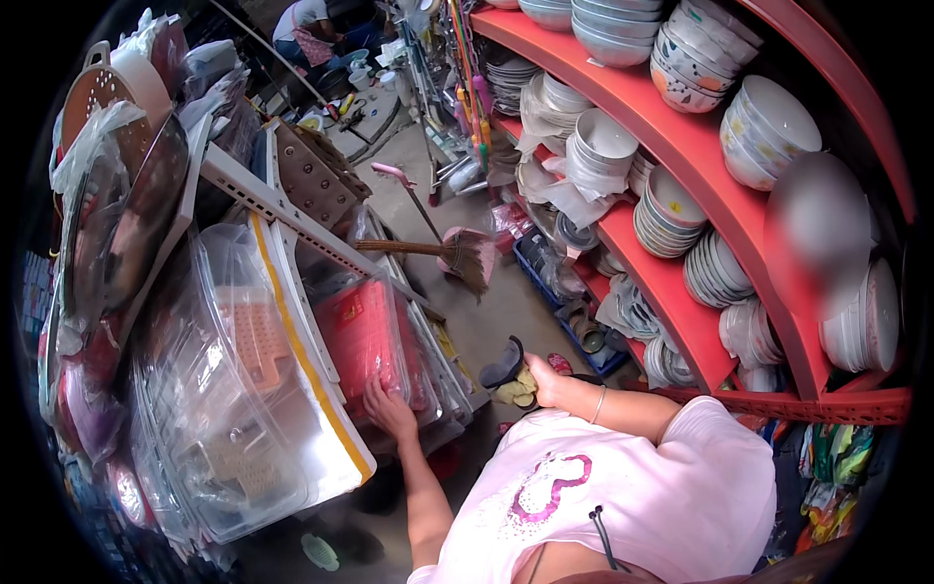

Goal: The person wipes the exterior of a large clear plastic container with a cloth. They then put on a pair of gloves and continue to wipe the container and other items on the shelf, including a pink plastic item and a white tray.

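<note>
My left hand (pixel 390 409) rests with its fingers spread on a red item in clear plastic wrap (pixel 365 336), one of a stack on a lower shelf of the rack to the left. In my right hand (pixel 543 381), held in front of my body, is a bunched yellow cloth (pixel 516 388). A dark grey piece (pixel 503 365) sticks up beside the cloth; whether it is part of the same item I cannot tell.
Red shelves (pixel 657 281) with stacked bowls and plates curve along the right. Clear plastic bins (pixel 241 438) fill the left rack. A straw broom (pixel 463 255), a pink dustpan (pixel 471 241) and a blue crate (pixel 540 270) stand ahead. A person (pixel 310 33) bends down at the far end.
</note>
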### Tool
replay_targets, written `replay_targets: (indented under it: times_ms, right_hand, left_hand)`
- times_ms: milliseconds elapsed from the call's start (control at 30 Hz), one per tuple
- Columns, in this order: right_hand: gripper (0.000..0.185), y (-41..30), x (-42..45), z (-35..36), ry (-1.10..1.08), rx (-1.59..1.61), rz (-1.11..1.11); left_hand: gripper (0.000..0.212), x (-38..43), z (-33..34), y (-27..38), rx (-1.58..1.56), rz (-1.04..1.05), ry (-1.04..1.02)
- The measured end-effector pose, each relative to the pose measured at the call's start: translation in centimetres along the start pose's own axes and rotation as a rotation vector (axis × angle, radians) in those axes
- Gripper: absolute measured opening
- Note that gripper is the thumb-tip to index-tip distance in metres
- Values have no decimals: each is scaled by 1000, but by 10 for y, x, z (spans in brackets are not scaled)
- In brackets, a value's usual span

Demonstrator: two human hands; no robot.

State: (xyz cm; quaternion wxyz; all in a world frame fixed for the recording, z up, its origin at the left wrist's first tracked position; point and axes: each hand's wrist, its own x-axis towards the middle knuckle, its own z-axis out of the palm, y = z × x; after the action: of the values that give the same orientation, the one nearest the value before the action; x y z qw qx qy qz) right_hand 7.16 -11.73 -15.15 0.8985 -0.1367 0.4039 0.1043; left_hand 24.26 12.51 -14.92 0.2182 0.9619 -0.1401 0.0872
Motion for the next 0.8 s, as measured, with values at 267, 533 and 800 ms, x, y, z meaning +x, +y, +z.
replay_targets:
  times_ms: [267,533,800]
  right_hand:
    - [45,7,6,-9,-1,9,13]
    - [47,-1,-18,4,-15,2,5]
    - [49,-2,-10,-3,-60,11,21]
  left_hand:
    - [46,0,5,-6,43,-9,2]
    - [45,-2,3,-4,30,-21,10]
    - [46,-1,6,-5,34,-36,-8]
